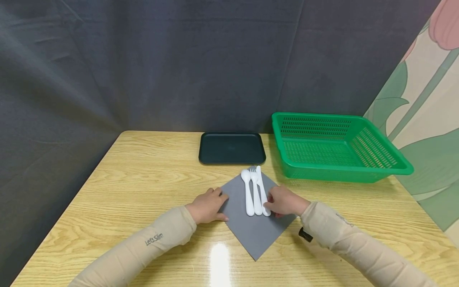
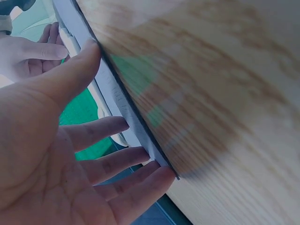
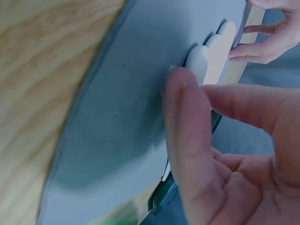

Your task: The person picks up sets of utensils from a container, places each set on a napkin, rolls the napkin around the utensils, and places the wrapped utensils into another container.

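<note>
A grey square cloth (image 1: 247,235) lies cornerwise on the table. On it, side by side, lie a white spoon (image 1: 247,191), a fork (image 1: 255,191) and a knife (image 1: 261,183), handles toward me. My right hand (image 1: 285,200) is at the knife's handle, with the thumb across the handle and the fingers curled along its right side; the right wrist view shows the thumb (image 3: 243,101) and fingertips close together there. My left hand (image 1: 208,206) rests at the cloth's left corner, fingers spread; in the left wrist view, several fingertips touch the cloth's edge (image 2: 133,124).
Behind the cloth stands a black tray (image 1: 232,148), close to its far corner. A green perforated basket (image 1: 333,169) stands at the back right, overhanging the table's right edge. Dark fabric (image 1: 208,63) hangs along the back of the wooden table (image 1: 136,179).
</note>
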### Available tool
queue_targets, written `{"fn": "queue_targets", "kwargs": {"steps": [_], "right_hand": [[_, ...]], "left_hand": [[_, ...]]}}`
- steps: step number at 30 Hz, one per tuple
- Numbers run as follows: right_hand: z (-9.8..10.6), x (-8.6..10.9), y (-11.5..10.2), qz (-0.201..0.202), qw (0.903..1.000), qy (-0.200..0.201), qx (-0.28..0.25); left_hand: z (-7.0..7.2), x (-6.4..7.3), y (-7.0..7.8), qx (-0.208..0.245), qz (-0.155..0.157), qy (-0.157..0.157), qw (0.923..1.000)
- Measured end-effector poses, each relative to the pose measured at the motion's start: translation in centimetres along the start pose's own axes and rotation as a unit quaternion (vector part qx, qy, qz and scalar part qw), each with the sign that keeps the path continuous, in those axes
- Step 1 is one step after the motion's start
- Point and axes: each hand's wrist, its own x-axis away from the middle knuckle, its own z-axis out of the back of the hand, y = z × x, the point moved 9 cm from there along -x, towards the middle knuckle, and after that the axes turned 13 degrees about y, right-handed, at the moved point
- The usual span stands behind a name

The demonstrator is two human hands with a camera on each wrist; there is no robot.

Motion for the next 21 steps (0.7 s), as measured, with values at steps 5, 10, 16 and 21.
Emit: {"fn": "queue_targets", "kwargs": {"steps": [5,10,16,21], "right_hand": [[0.3,0.3,-0.3,0.039,0.9991,0.015,0.003],[0.8,0.6,-0.4,0.078,0.9961,0.036,0.020],[1.4,1.3,-0.5,0.134,0.9892,0.058,0.005],[1.9,2.3,-0.9,0.210,0.9749,0.073,-0.013]], "left_hand": [[0.1,0.1,0.0,0.002,-0.001,-0.001,1.0000],[0.4,0.3,0.2,0.006,-0.004,0.001,1.0000],[0.3,0.5,0.1,0.027,-0.005,0.004,0.9996],[0.3,0.8,0.0,0.042,-0.011,0.008,0.9990]]}}
